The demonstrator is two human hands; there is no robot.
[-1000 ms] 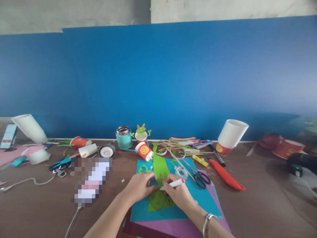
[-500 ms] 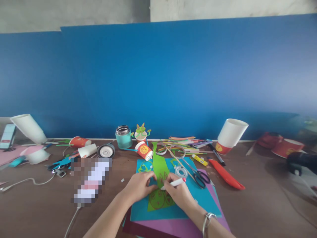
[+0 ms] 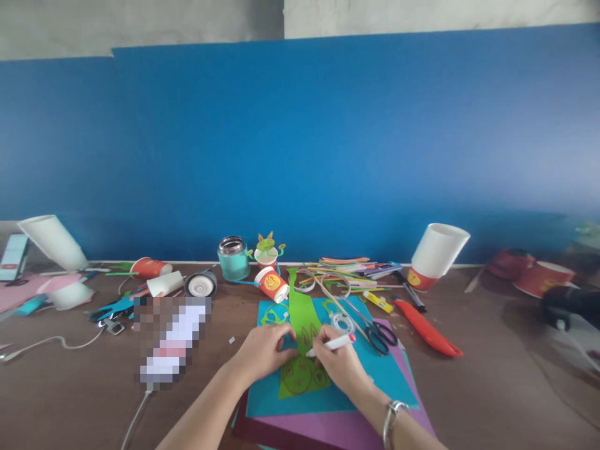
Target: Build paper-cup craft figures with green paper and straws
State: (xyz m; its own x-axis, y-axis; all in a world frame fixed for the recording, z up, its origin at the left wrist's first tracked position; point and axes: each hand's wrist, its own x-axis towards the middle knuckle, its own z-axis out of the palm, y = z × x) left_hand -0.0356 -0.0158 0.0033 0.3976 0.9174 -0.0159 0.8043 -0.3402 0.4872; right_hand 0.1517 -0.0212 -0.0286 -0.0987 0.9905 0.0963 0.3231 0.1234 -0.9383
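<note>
A sheet of green paper (image 3: 301, 312) lies on blue sheets, with red outlines of pointed ears, a round face and smaller shapes drawn on it. My left hand (image 3: 266, 350) rests at its left edge, thumb and forefinger apart, pressing the paper down. In my right hand (image 3: 340, 362) is a white marker (image 3: 338, 342) with a red end, held like a pen. Its tip touches or nearly touches the paper just below the drawn ears. Black-handled scissors (image 3: 380, 337) and a tape roll (image 3: 342, 323) lie just beyond my right hand.
A teal jar (image 3: 234, 259), a paper-cup figure (image 3: 266, 253) and a tipped cup (image 3: 272, 285) stand or lie behind the paper. Coloured strips (image 3: 347, 269), a yellow cutter (image 3: 378, 302), a red case (image 3: 429, 328) and stacked cups (image 3: 438, 256) are right. A blurred phone (image 3: 175, 344) lies left.
The marker has shifted very slightly to the right with my right hand. My left hand stays in place on the green paper.
</note>
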